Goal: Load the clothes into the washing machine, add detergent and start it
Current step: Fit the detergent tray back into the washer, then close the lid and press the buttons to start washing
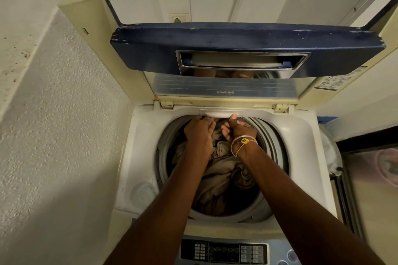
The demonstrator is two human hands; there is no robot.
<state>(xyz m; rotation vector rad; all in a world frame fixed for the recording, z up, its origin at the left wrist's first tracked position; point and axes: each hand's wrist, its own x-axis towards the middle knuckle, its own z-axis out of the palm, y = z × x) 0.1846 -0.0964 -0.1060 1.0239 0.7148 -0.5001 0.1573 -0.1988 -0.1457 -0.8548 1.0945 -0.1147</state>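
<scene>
Both hands, left (199, 130) and right (238, 130), seemingly grip the drawer (223, 112) above the clothes (224, 176).

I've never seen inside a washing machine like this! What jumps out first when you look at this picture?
Two bare arms reach over the open drum, with the left hand and right hand at a small white drawer on its far rim. Crumpled brown clothes fill the drum under them. Above, the big blue lid stands open, and the right wrist wears a bangle with yellow thread.
</scene>
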